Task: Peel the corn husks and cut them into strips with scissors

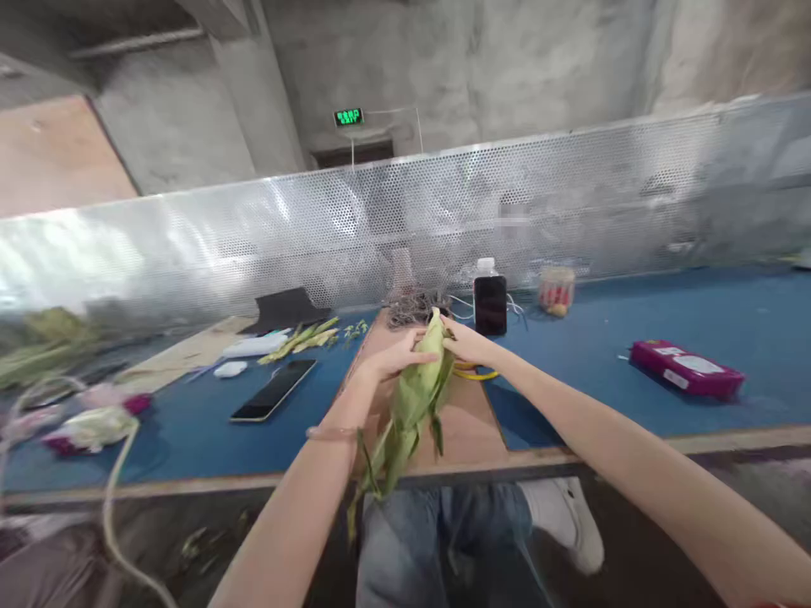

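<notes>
A bundle of long, pale green leaves [415,393], looking like corn husks, stands tilted over a brown board, its ragged lower ends hanging past the table's front edge. My left hand [400,355] is closed around the upper part of the bundle from the left side. From the right, my right hand [465,340] grips near its top, fingers curled against the leaves and partly hidden behind them. Beneath my right wrist lies a yellow ring-shaped thing [478,374]. Just beyond the hands sits a heap of thin dark strands [415,309].
Left of the board [472,422] lie a phone [274,391], a white object [257,344] and loose leaves [304,339]. Rightward stand a bottle [486,266], an upright phone [490,306], a jar [557,290] and a magenta pack [686,369]. A perforated metal screen [437,211] runs behind.
</notes>
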`<state>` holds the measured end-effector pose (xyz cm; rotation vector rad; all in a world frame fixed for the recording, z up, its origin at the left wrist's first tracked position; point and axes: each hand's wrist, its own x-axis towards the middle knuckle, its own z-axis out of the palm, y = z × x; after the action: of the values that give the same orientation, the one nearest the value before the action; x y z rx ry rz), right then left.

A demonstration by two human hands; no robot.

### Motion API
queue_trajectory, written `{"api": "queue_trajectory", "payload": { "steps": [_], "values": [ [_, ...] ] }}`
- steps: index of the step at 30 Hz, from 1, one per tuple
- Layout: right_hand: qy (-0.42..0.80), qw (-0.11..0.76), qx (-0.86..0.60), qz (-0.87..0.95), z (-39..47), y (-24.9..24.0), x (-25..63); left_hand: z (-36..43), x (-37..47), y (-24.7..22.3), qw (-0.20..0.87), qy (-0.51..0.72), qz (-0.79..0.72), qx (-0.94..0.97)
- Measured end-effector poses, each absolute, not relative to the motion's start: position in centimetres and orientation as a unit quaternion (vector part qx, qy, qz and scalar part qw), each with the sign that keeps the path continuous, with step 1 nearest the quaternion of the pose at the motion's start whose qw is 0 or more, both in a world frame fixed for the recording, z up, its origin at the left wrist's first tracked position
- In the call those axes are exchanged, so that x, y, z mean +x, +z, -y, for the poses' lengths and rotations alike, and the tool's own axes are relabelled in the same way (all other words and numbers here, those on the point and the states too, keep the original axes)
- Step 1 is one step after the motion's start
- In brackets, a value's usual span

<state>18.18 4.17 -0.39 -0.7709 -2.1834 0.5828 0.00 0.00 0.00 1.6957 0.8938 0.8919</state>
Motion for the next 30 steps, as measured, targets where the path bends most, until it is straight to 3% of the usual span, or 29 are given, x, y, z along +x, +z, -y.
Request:
{"api": "queue_trajectory", "payload": {
  "steps": [11, 21, 30],
  "values": [
    [0.275, 0.358, -0.273, 0.849, -3.1, -1.3, 16.6, -2.3, -0.5, -0.9, 0.387, 0.419, -0.435, 0.697],
    [0.288, 0.363, -0.299, 0.834, -2.3, -0.8, 16.9, -1.2, 0.0, 0.0, 0.208, 0.408, -0.462, 0.759],
    [0.365, 0.39, -0.337, 0.775, -0.5, -0.6, 15.5, -1.5, 0.0, 0.1, 0.193, 0.407, -0.473, 0.758]
  ]
}}
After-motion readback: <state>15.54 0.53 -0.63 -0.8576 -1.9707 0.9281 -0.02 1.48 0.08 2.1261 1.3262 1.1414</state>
